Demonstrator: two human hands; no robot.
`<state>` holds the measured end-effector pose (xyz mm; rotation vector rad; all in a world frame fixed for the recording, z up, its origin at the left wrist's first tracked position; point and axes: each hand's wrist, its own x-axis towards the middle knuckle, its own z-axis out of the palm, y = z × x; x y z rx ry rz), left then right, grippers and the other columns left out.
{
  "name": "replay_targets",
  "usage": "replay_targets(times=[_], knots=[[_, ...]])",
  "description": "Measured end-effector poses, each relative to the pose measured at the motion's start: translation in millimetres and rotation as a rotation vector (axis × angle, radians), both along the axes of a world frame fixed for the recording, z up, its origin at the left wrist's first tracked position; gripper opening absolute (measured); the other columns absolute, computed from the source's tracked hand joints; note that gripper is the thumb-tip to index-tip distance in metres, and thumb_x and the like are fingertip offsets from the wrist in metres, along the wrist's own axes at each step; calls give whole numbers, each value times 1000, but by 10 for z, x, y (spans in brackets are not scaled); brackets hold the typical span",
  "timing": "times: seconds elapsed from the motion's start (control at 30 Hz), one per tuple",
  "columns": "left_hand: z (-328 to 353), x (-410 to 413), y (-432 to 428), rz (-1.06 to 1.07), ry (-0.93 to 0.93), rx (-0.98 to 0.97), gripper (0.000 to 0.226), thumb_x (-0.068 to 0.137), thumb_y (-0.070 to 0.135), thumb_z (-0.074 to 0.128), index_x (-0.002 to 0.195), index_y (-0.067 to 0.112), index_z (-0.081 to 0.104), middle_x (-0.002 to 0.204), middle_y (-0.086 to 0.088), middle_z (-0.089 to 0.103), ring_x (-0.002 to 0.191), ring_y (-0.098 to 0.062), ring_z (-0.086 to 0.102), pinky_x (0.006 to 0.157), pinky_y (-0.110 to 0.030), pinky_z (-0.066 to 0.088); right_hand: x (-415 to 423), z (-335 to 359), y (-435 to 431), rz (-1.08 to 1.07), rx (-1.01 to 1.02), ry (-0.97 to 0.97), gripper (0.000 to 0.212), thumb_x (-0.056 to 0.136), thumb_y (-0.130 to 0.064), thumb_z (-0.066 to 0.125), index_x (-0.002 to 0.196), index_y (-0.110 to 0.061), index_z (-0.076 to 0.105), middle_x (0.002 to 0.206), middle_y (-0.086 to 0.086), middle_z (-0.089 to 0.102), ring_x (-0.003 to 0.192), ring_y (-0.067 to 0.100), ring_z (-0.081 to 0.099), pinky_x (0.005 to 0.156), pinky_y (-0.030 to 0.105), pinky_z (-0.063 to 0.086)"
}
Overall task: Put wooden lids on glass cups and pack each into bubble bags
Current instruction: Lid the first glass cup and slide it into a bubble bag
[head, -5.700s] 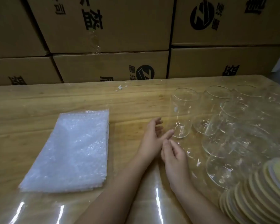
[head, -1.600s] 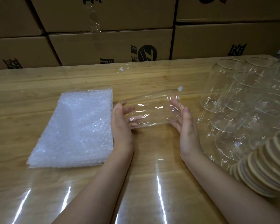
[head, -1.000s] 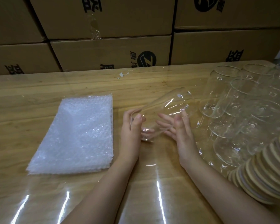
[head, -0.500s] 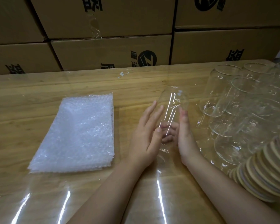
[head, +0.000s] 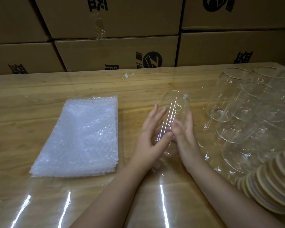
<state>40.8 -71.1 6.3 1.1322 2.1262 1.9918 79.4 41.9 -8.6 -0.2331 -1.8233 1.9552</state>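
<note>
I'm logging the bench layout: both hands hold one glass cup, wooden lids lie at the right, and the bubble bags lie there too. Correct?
No. The head view shows the bubble bags left of the glass cup that the left hand and right hand hold; the wooden lids do lie at the right.

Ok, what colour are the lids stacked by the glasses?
The lids are light tan wood, best seen in the head view.

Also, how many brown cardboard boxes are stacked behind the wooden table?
6 brown cardboard boxes: lower row left, middle, right; upper row left, middle, right. More may sit out of frame.
</note>
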Motion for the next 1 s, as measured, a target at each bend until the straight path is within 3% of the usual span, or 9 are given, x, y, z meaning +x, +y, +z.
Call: replay_targets(times=[0.1,0.2,0.27,0.4,0.47,0.57,0.77,0.87,1.0], knots=[[-6,-28,17,-64,-157,-3,63,77,42,57,133,56,31,151,13,32,135,-11,42,106,-45,42,-9,-4,-9,9,63,21,84,80,-40,53,141,-43,-6,142,-8,29,105,-26,46,78,4,43],[20,-80,12,-65,-306,58,62,77,34,57,126,61,31,140,13,43,113,-7,62,83,-29,55,13,28,-52,52,174,41,80,78,-47,57,132,-54,-2,146,-15,24,123,-12,42,90,10,43],[38,-119,-7,-41,-384,90,50,80,41,53,120,63,32,141,6,48,110,-18,65,84,-27,56,33,19,-73,106,277,66,82,78,-56,55,135,-56,-3,144,-28,20,131,-5,39,102,21,42],[30,-109,-25,18,-319,151,62,82,35,57,132,54,25,144,9,43,133,-22,47,103,-38,46,53,20,-90,99,469,110,74,87,-54,48,139,-62,-4,159,-15,7,145,8,18,114,46,32],[23,-95,-24,66,-241,139,62,86,37,55,133,57,20,148,12,36,137,-19,41,107,-43,42,62,19,-101,70,615,114,68,91,-53,42,141,-61,-3,160,-13,0,147,5,8,117,38,26],[31,-86,-17,149,-153,127,53,92,39,49,129,65,22,158,18,16,145,-7,23,111,-49,36,91,13,-117,54,789,97,63,94,-51,35,146,-52,0,161,-9,-8,144,-4,-4,110,6,8],[15,-60,26,201,41,75,42,100,27,39,138,42,32,158,20,-1,147,-3,7,119,-46,22,119,56,-126,-14,890,136,60,96,-37,36,150,-28,13,161,1,2,148,9,3,117,19,7],[10,-40,39,195,162,72,42,99,24,40,141,26,35,159,4,1,147,-1,5,120,-26,13,112,55,-115,-52,833,189,58,94,-31,41,148,-23,22,160,4,10,147,12,10,117,23,12],[-22,-31,56,194,307,12,40,96,16,43,136,15,48,158,-9,15,147,-19,16,119,-38,17,70,90,-77,40,304,193,49,96,-30,41,140,-40,22,157,-9,20,144,5,22,115,24,25]])
